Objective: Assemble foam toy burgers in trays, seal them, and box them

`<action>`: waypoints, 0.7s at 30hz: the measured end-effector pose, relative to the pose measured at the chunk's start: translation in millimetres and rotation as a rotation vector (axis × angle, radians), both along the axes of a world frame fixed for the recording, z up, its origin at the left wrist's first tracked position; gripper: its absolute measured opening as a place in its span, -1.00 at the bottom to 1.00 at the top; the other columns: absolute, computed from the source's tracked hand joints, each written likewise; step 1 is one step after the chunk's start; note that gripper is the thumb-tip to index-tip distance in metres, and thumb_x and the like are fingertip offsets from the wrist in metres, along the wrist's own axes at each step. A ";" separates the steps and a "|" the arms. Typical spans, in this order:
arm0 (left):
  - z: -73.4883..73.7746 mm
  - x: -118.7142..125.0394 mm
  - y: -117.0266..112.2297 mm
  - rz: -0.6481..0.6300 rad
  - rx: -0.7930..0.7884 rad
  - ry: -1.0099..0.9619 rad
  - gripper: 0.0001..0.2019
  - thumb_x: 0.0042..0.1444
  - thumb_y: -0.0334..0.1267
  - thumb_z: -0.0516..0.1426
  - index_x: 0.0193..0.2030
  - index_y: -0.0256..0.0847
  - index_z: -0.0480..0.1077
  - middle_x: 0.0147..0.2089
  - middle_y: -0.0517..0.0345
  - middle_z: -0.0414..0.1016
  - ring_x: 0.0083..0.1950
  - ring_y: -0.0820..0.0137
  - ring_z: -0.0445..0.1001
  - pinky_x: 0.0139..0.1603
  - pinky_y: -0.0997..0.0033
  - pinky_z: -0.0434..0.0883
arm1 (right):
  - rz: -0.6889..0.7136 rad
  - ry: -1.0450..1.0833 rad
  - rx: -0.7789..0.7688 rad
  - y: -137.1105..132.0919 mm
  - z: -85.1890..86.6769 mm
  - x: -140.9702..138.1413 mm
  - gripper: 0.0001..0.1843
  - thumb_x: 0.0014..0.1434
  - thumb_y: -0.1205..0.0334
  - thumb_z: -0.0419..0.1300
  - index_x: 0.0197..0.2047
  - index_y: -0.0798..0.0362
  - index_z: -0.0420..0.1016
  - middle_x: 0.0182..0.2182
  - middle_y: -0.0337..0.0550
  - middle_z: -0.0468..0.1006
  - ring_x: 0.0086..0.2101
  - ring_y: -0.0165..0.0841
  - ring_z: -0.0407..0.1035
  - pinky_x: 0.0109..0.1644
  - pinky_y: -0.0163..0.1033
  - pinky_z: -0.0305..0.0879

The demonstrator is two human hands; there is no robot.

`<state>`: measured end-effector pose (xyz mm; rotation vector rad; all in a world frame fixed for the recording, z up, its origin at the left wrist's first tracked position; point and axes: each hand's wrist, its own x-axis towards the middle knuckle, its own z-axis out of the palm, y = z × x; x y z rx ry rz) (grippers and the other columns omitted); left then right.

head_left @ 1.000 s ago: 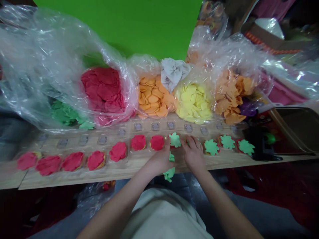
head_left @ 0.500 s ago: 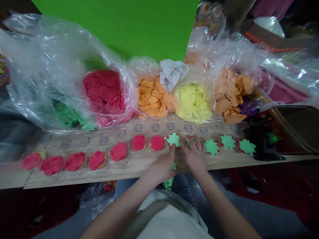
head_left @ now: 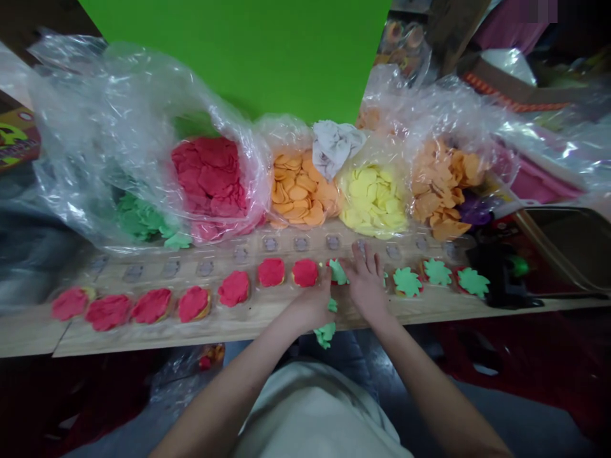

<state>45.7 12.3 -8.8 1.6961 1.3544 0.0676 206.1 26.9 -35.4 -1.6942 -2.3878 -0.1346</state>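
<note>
A long wooden board [head_left: 267, 315] carries a row of red foam flower stacks [head_left: 233, 287], and to the right green leaf cut-outs [head_left: 405, 280] lie on more stacks. My left hand [head_left: 312, 304] is closed on several green leaf cut-outs [head_left: 325, 332] that stick out below the palm, and its fingertips touch a green leaf [head_left: 338, 271] on the row. My right hand [head_left: 366, 285] lies flat with fingers spread over the stack just right of that leaf, covering it.
Behind the board lie clear plastic bags of foam pieces: green [head_left: 143, 219], red [head_left: 210, 178], orange [head_left: 298, 191], yellow [head_left: 375, 197] and pale orange [head_left: 443, 181]. A green sheet [head_left: 248, 51] stands at the back. A black tool [head_left: 501, 277] and a brown tray [head_left: 568, 245] sit at the right.
My right hand slid forward and flattened over the stack. My left fingertips came in onto the green leaf, partly covering it. The view shifted slightly.
</note>
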 end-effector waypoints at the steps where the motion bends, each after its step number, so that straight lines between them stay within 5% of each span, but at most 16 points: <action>1: 4.8 -5.5 -1.4 0.059 0.021 -0.064 0.00 -0.16 -0.24 0.22 0.33 -0.25 -0.33 -0.11 -0.09 0.45 -0.21 0.25 0.44 -0.26 0.38 0.32 | -0.004 0.053 0.013 -1.7 1.8 0.3 -0.58 0.10 0.43 0.08 0.04 -0.02 0.37 0.23 -0.02 0.07 0.24 -0.04 -0.24 0.21 0.17 -0.20; 4: 20.3 -27.9 -8.6 0.314 0.008 -0.390 -0.31 -0.03 -0.13 0.16 0.24 -0.13 0.02 0.00 0.00 0.39 -0.09 0.29 0.40 -0.10 0.34 0.32 | -0.080 0.392 -0.005 -8.7 11.7 -6.6 -0.55 0.14 0.39 0.02 0.11 0.03 0.30 0.09 0.04 0.29 0.11 -0.15 0.11 0.13 0.04 0.07; 6: 27.3 -42.1 -14.2 0.483 -0.179 -0.654 -0.49 0.05 -0.06 0.08 0.15 -0.11 0.16 0.02 0.03 0.37 -0.08 0.33 0.40 -0.11 0.36 0.35 | -0.067 0.704 -0.215 -14.3 19.2 -19.2 -0.60 0.17 0.28 0.02 0.10 0.06 0.30 -0.11 0.00 0.45 -0.11 -0.25 0.33 -0.06 -0.11 0.28; 8: 29.8 -52.1 -19.4 0.608 -0.407 -0.887 -0.55 0.07 -0.09 0.06 0.12 -0.10 0.20 0.00 0.04 0.37 -0.14 0.38 0.43 -0.20 0.43 0.38 | -0.008 0.937 -0.447 -18.9 24.5 -35.1 -0.68 0.15 0.18 0.06 -0.03 0.05 0.40 -0.25 -0.08 0.51 -0.26 -0.31 0.39 -0.21 -0.20 0.34; 11: 26.3 -59.7 -25.6 0.701 -0.507 -1.086 -0.44 -0.05 -0.30 0.18 0.13 -0.04 0.18 0.04 0.10 0.35 -0.14 0.46 0.42 -0.20 0.54 0.38 | 0.007 1.045 -0.487 -21.0 27.8 -53.9 -0.80 0.08 0.16 0.14 -0.24 0.05 0.47 -0.30 -0.12 0.51 -0.30 -0.32 0.38 -0.24 -0.23 0.31; 17: 14.8 -75.6 -35.6 0.819 -0.484 -1.072 -0.39 -0.15 -0.38 0.26 0.09 -0.08 0.22 -0.09 0.11 0.39 -0.17 0.43 0.44 -0.14 0.42 0.40 | -0.130 1.213 -0.411 -4.1 27.6 -54.6 -0.77 0.12 0.11 0.09 -0.22 0.06 0.39 -0.35 -0.17 0.48 -0.36 -0.37 0.36 -0.29 -0.26 0.30; 21: 8.8 -89.9 -40.2 0.800 -0.459 -0.912 -0.39 -0.10 -0.22 0.24 0.13 -0.08 0.17 -0.14 0.09 0.39 -0.28 0.39 0.47 -0.26 0.32 0.44 | -0.098 1.006 -0.412 14.6 13.3 -61.6 -0.74 0.08 0.15 0.13 -0.16 0.07 0.34 -0.34 -0.15 0.49 -0.30 -0.34 0.38 -0.23 -0.23 0.29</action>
